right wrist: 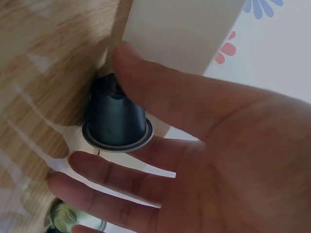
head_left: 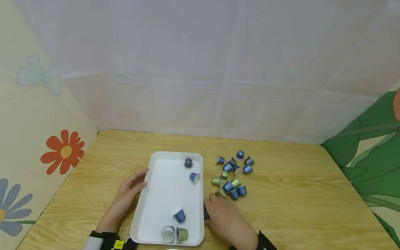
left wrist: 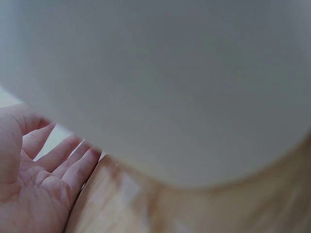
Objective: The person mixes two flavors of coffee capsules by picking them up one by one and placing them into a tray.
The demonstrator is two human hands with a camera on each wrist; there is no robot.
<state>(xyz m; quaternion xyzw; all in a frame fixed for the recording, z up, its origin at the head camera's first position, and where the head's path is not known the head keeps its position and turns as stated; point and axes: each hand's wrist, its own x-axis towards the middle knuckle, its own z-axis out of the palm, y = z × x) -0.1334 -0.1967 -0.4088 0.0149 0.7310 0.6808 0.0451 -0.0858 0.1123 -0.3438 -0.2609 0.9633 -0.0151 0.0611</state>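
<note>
My left hand (head_left: 128, 189) rests at the left side of a white tray (head_left: 162, 194), fingertips right at its rim, fingers fairly straight. In the left wrist view, the tray hides part of that hand's fingertips. Beside the tray's right wall, my right hand (head_left: 223, 213) pinches a dark coffee capsule (right wrist: 116, 116) between thumb and forefinger, its wide rim toward the fingers. Inside the tray lie a dark capsule (head_left: 188, 163), two blue capsules (head_left: 180, 216), a green capsule (head_left: 183, 234) and one with its silver lid (head_left: 168, 234) facing up.
Just beyond my right hand, several green capsules (head_left: 235, 182) and blue capsules (head_left: 247, 169) lie in a loose pile on the wooden table (head_left: 290, 187). A white cloth (head_left: 187, 104) hangs behind the table, with flower-patterned panels (head_left: 31, 121) at either side.
</note>
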